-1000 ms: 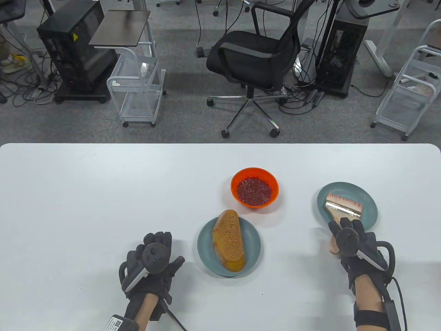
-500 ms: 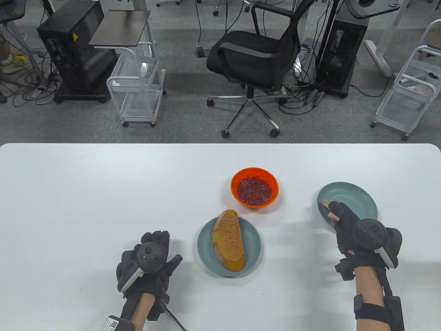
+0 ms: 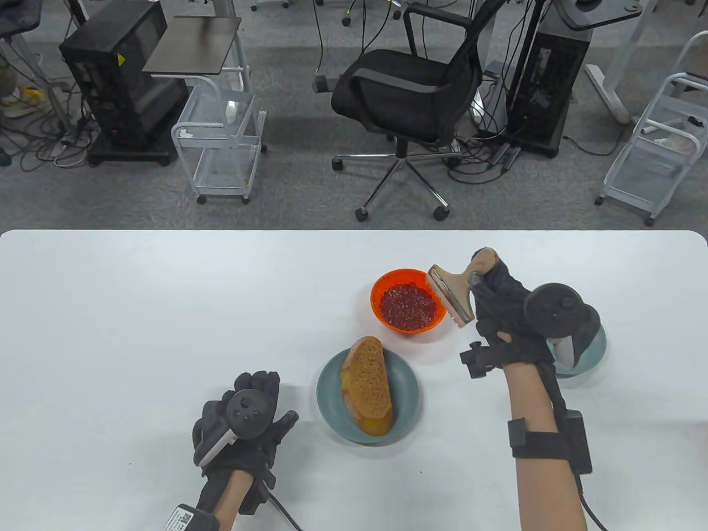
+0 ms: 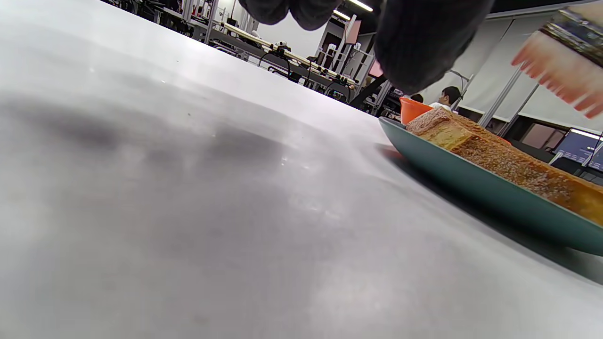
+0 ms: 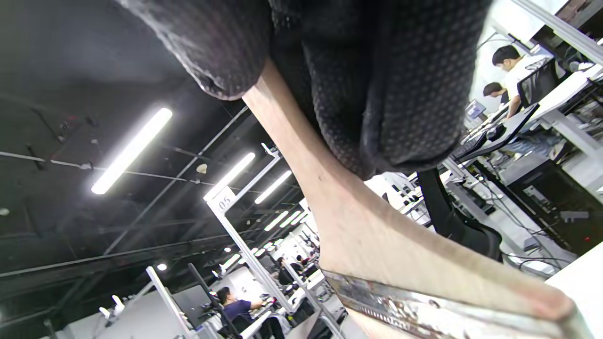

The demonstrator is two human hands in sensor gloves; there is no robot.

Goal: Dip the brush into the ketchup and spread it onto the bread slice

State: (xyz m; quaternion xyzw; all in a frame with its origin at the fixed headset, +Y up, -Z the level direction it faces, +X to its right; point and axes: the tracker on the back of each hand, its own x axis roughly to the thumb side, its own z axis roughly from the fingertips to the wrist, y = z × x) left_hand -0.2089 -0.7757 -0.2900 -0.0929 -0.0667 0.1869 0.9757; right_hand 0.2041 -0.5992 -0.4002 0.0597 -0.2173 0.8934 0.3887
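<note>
The white table (image 3: 166, 310) is viewed from above and the near edge. The left wrist view sits low on the tabletop, facing the bread plate (image 4: 471, 183) closely. The right wrist view is tilted upward, the brush handle (image 5: 358, 221) filling it. Brush bristles appear in 2 views.

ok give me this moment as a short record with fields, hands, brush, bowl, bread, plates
right hand: right hand grips the brush by its wooden handle, raised beside the orange bowl
brush: bristle end points toward the bowl's right rim; whether it touches the ketchup cannot be told
bowl: orange bowl holds red ketchup
bread: bread slice lies on the teal plate, no red on it yet
left hand: left hand rests on the table left of that plate, holds nothing
second plate: mostly hidden behind the right hand
</note>
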